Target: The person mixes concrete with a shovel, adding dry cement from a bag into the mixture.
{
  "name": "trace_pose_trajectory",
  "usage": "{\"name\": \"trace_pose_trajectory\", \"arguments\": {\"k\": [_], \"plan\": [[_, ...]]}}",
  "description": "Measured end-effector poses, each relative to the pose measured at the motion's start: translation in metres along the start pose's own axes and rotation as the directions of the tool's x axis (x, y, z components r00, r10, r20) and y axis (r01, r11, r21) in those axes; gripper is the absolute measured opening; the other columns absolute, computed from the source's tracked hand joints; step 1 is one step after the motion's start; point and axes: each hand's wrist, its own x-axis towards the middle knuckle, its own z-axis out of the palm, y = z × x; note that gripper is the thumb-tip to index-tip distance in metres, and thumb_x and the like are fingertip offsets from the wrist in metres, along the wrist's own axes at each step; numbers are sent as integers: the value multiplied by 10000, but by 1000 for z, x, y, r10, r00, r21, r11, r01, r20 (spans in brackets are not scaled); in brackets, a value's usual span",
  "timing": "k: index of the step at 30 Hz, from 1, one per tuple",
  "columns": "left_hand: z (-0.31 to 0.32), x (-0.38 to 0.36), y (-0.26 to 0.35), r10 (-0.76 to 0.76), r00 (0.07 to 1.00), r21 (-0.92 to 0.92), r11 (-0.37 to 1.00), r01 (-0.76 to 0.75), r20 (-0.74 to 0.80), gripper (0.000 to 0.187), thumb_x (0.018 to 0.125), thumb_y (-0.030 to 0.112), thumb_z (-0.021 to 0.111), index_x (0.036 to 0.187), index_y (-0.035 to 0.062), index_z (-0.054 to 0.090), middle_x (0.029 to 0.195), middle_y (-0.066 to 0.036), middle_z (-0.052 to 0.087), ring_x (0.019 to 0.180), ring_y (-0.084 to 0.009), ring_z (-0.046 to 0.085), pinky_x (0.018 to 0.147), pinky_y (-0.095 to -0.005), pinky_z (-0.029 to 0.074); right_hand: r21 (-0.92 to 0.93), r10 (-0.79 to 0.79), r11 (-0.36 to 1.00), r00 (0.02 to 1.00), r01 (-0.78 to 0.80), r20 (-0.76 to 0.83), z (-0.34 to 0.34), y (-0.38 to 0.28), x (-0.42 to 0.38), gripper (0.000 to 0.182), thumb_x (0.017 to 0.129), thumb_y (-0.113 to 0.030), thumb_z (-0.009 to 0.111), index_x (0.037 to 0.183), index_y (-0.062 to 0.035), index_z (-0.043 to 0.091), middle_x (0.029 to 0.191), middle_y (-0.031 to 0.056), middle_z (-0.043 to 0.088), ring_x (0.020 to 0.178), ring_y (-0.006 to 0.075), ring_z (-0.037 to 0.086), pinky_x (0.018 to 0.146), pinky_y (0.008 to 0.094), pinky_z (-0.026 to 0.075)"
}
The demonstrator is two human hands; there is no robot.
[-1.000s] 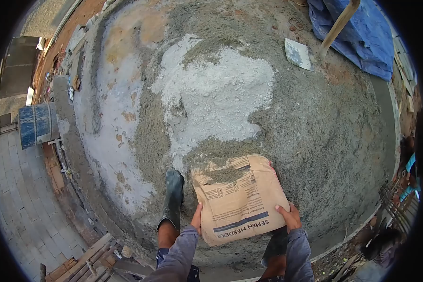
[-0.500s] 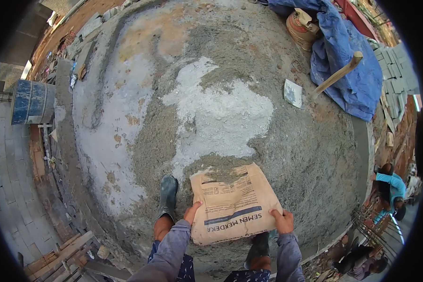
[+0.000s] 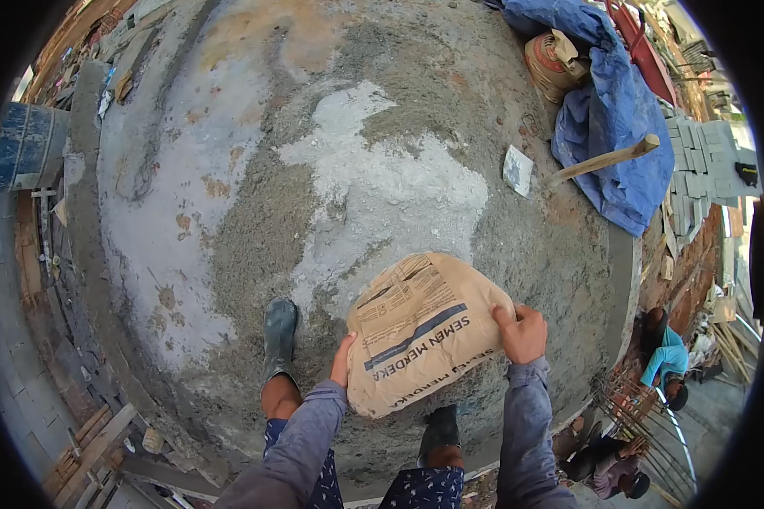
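Note:
A brown paper cement bag [image 3: 429, 339], printed "SEMEN MERDEKA", is held up in front of my legs. My left hand [image 3: 342, 360] grips its left side, with the fingers partly hidden behind the paper. On the right side my right hand [image 3: 522, 332] is closed on the bag's edge, thumb on top. Beyond the bag, pale grey cement powder [image 3: 399, 182] lies heaped on darker grey sand [image 3: 263, 220]. The far end of the bag overlaps the near part of the powder in view.
A shovel or hoe with a wooden handle [image 3: 607, 159] and a flat metal blade [image 3: 518, 170] lies right of the powder. Behind it are a blue tarp [image 3: 603, 110] and another bag [image 3: 554, 66]. A blue drum [image 3: 27, 148] stands left. Two people crouch by rebar at lower right.
The bag has risen closer and its far end now looks rounded and bulging instead of flat. Both hands moved with it, and the camera view has shifted.

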Motion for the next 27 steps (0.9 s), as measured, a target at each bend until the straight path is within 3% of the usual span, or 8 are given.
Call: {"name": "trace_pose_trajectory", "arguments": {"k": [3, 9, 14, 17, 20, 23, 27], "plan": [[-8, 9, -3, 20, 999, -16, 1000, -21, -49, 598, 906, 496, 590, 1313, 57, 587, 1181, -113, 681, 985, -252, 665, 883, -347, 522, -40, -9, 999, 1000, 9, -8, 12, -15, 13, 486, 745, -439, 714, 973, -11, 753, 818, 279, 690, 821, 430, 691, 773, 467, 531], [-1, 6, 2, 3, 1000, -102, 995, -3, 1, 567, 911, 458, 590, 1303, 48, 588, 1174, -116, 683, 988, -252, 667, 884, -349, 525, -46, -35, 998, 999, 35, -4, 12, -24, 27, 465, 721, -409, 711, 904, 16, 746, 785, 288, 679, 791, 430, 692, 747, 468, 536], [17, -2, 10, 94, 996, -40, 995, -94, -12, 564, 904, 438, 596, 1292, 29, 585, 1152, -124, 689, 970, -254, 673, 862, -350, 531, -17, -52, 999, 998, 52, -39, -2, -6, 13, 440, 717, -375, 699, 819, 52, 721, 732, 298, 653, 706, 428, 675, 668, 474, 518], [44, -16, 45, 180, 983, 81, 981, -177, -45, 568, 891, 430, 625, 1266, 5, 598, 1127, -137, 688, 951, -229, 671, 836, -336, 520, 32, -98, 994, 990, 102, -103, -21, 4, -9, 433, 733, -345, 695, 760, 87, 681, 621, 270, 609, 558, 323, 629, 588, 455, 477], [54, -32, 73, 273, 962, 250, 933, -259, -21, 571, 895, 434, 630, 1250, -13, 608, 1112, -137, 686, 948, -210, 664, 839, -319, 504, 135, -45, 989, 991, 62, -124, -39, -14, -41, 425, 751, -308, 700, 708, 109, 634, 516, 180, 528, 497, 183, 513, 517, 410, 420], [69, -54, 108, 307, 951, 295, 907, -300, 25, 577, 904, 438, 625, 1249, -25, 608, 1107, -132, 685, 959, -201, 658, 858, -309, 491, 192, -41, 979, 989, 67, -140, -48, -36, -58, 428, 768, -295, 706, 675, 111, 608, 493, 109, 465, 516, 118, 445, 492, 372, 385], [55, -42, 130, 322, 947, 245, 917, -315, 13, 586, 906, 415, 641, 1295, -19, 577, 1152, -127, 670, 1009, -205, 647, 902, -313, 480, 131, -51, 989, 991, 67, -123, -18, -68, -30, 428, 783, -301, 707, 670, 102, 619, 500, 96, 478, 506, 121, 455, 490, 363, 386]]}}
